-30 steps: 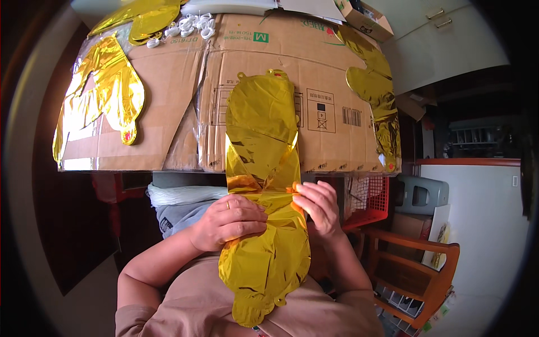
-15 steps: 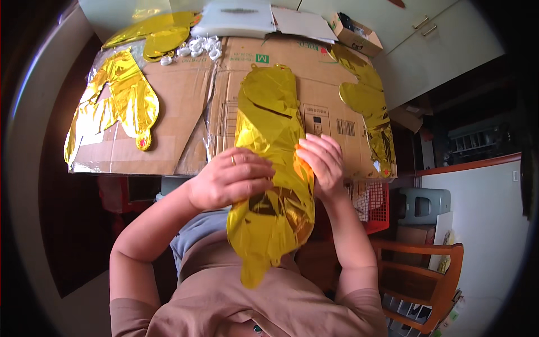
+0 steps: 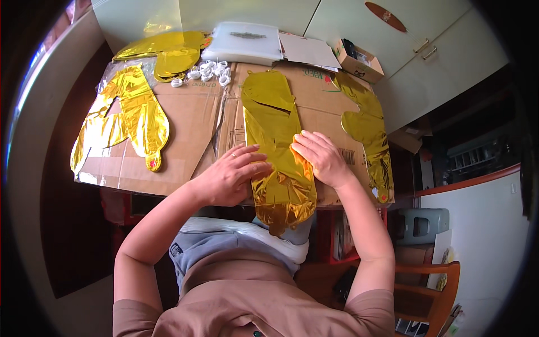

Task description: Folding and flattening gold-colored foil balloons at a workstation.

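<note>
Left hand: the left hand [image 3: 227, 177] lies palm down, fingers [image 3: 252, 158] stretched loosely and a little spread, tips pressing on the left edge of the gold balloon [image 3: 278, 146]; it grips nothing.
Right hand: the right hand [image 3: 320, 157] rests flat on the balloon's right edge, fingers [image 3: 300, 143] close together, slightly bent, holding nothing.
Gold balloon: flat, uninflated, lying lengthwise on the cardboard [image 3: 191, 129] between both hands, its lower end hanging over the near edge.
Left side: another gold balloon [image 3: 135, 115] lies well apart.
Right side: a third balloon [image 3: 370, 126] along the cardboard's edge.
Far end: white clips [image 3: 205, 72] near a small box [image 3: 359, 62].
</note>
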{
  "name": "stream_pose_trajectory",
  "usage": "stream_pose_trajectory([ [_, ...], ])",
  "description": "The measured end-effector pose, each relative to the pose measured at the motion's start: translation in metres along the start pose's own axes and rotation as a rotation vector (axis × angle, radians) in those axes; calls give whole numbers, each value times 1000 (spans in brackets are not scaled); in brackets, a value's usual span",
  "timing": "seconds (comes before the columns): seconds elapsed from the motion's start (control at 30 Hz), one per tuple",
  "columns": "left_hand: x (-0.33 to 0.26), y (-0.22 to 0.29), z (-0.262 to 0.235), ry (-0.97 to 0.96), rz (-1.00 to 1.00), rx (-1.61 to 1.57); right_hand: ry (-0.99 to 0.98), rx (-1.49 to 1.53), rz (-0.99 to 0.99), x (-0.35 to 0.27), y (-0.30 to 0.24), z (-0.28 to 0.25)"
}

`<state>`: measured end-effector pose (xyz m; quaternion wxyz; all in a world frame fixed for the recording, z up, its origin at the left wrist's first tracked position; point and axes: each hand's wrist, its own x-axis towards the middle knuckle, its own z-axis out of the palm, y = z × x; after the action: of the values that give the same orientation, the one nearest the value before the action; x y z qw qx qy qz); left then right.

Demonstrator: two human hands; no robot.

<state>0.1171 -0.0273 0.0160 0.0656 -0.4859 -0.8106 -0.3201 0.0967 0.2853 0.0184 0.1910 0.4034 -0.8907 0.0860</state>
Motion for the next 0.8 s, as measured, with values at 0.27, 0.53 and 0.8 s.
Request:
stream_pose_trajectory([
  [0.27, 15, -41, 0, 49, -187, 188, -68, 201, 355, 2, -5, -18],
  [0.53, 46, -74, 11, 84, -124, 295, -118, 126, 371, 6, -39, 18],
  [0.8, 48, -74, 10, 79, -134, 302, -116, 56, 307, 8, -43, 27],
])
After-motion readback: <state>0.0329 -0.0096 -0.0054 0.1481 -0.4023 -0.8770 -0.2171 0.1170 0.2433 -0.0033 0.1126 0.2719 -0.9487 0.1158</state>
